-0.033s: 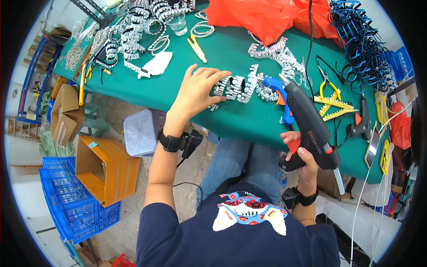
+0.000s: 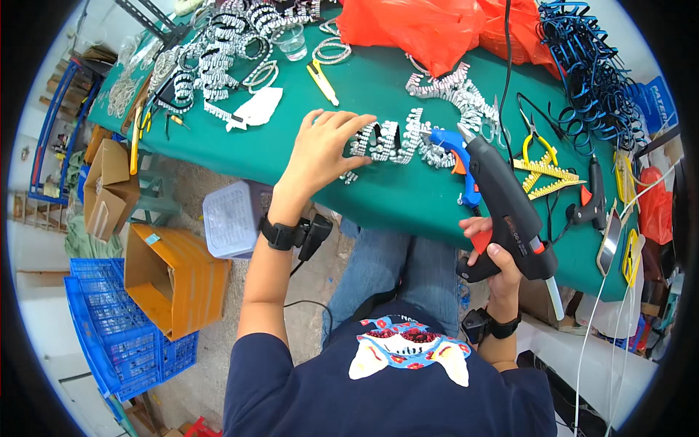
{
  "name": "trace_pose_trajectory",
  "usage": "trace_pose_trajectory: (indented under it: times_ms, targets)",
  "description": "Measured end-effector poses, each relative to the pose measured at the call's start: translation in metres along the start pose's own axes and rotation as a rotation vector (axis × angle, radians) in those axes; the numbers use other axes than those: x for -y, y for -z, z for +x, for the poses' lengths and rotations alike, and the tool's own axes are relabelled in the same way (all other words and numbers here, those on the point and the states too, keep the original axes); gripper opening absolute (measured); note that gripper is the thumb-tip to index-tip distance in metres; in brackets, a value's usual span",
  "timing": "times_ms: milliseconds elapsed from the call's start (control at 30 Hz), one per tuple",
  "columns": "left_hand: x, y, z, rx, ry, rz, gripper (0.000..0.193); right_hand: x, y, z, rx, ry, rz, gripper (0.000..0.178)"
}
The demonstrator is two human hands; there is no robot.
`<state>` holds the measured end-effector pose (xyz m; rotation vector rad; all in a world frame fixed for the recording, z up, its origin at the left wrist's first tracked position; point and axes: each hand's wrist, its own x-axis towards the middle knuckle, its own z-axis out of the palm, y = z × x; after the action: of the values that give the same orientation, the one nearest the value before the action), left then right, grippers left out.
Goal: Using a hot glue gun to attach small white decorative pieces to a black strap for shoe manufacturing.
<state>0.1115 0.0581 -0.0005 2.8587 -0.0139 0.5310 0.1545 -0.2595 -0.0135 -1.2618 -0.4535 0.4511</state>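
Note:
My left hand (image 2: 326, 149) curls its fingers and thumb round the left end of a row of bands (image 2: 384, 140) covered in white and silvery beads. These stand on the green table near its front edge. In my right hand (image 2: 502, 271) is a black glue gun (image 2: 508, 211) with a red trigger, its nozzle tilted up and away toward the bands. A pale glue stick (image 2: 555, 297) sticks out of its back end. Just left of it rests a blue tool with an orange trigger (image 2: 460, 162), partly hidden by the glue gun.
Yellow-handled pliers (image 2: 535, 142) and folded yellow strips (image 2: 550, 175) lie at right, beside another black glue gun (image 2: 595, 197). Blue-black bands (image 2: 586, 73) pile up at the far right. A red bag (image 2: 415, 33), a clear cup (image 2: 293, 44) and a yellow cutter (image 2: 322, 81) lie farther back.

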Motion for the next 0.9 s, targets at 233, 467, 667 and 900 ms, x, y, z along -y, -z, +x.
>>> trace_pose_trajectory:
  times_ms: [233,467,667,900]
  targets:
    - [-0.007,0.024,0.002,-0.583,0.183,0.008,0.061,0.000,-0.003,0.004,-0.005,0.004,0.049,0.036]
    - [-0.058,0.049,-0.019,-0.609,0.285,-0.098,0.062,-0.002,-0.006,0.003,-0.028,-0.016,0.038,0.038]
    - [-0.086,0.017,-0.050,-0.397,0.298,-0.280,0.062,0.016,-0.021,0.015,0.063,0.045,0.268,0.041]
    - [-0.098,-0.009,-0.065,-0.349,0.270,-0.294,0.064,0.023,-0.036,0.024,0.161,-0.024,0.423,0.042]
